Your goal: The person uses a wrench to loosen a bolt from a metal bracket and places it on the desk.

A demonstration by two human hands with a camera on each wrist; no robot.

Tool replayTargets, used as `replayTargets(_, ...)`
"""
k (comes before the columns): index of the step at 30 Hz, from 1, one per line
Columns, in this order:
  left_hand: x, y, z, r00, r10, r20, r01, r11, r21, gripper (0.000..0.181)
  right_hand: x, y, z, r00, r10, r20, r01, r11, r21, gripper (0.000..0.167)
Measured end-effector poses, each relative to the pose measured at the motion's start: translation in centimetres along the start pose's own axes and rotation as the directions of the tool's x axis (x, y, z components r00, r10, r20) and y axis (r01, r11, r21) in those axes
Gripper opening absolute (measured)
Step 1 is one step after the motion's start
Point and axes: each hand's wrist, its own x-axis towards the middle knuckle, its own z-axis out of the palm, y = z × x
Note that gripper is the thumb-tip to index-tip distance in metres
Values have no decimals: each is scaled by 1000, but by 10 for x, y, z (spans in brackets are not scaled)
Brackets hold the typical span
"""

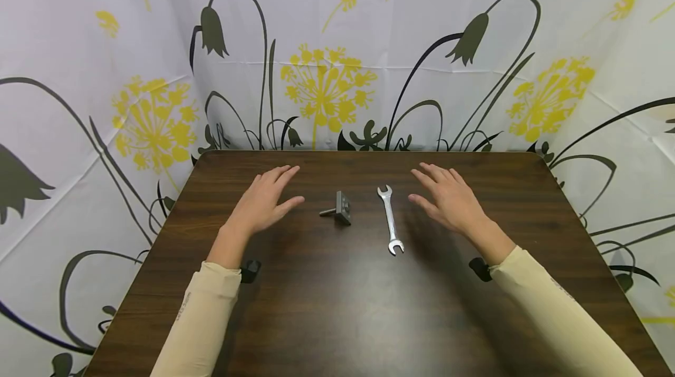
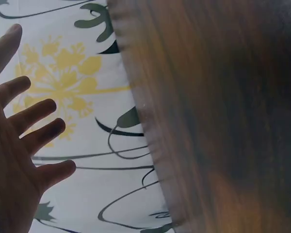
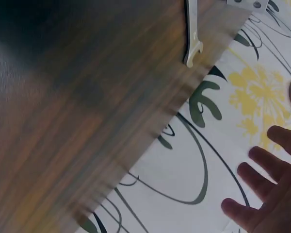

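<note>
Wrench (image 1: 390, 220), block (image 1: 343, 208), illegible sleeve lettering (image 1: 183, 306)

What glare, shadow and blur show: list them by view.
Head: pale glare on the near table, shadow by the right hand, wrench fairly sharp; left wrist: table grain blurred, dark at upper right; right wrist: grain soft, dark at upper left.

Showing the left hand (image 2: 13, 162) at nine o'clock, with fingers (image 2: 36, 112) apart, before flowered cloth (image 2: 87, 191). Filling three o'clock with brown wooden tabletop (image 2: 223, 116).
</note>
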Motion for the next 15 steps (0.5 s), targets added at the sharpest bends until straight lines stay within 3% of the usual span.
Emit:
replayTargets(8, -11, 12, 36, 997, 6, 77, 1, 996, -86, 75, -5, -16, 21, 992, 92, 85, -94, 995, 21, 44)
replayTargets(15, -6, 31, 63, 986, -54, 160, 87, 975, -205, 92, -5, -32, 49, 946, 238, 221, -264, 959, 98, 39)
